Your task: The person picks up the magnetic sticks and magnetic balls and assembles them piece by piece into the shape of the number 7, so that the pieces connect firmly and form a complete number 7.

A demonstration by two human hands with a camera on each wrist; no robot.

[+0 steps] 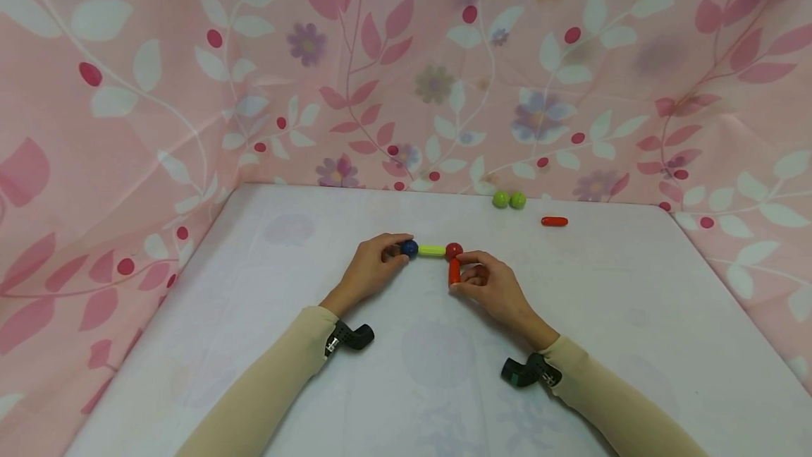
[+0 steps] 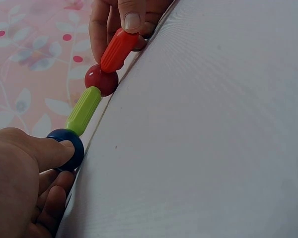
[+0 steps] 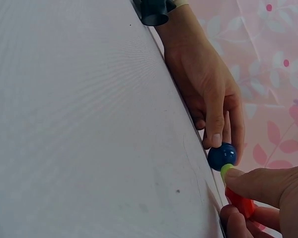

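Note:
A blue ball (image 1: 409, 249) is pinched between the thumb and fingers of my left hand (image 1: 374, 265). From it a yellow-green ribbed rod (image 1: 432, 250) runs right to a dark red ball (image 1: 453, 251), and the three touch in a row. My right hand (image 1: 491, 284) grips a red rod (image 1: 454, 271) by thumb and fingers. The left wrist view shows that red rod (image 2: 120, 49) with one end against the dark red ball (image 2: 101, 80). In the right wrist view the right thumb hides most of the yellow-green rod (image 3: 226, 169).
Two light green balls (image 1: 509, 200) sit side by side at the back of the white table (image 1: 304, 400). Another red rod (image 1: 555, 221) lies to their right. Behind the table hangs a pink floral cloth (image 1: 406, 76).

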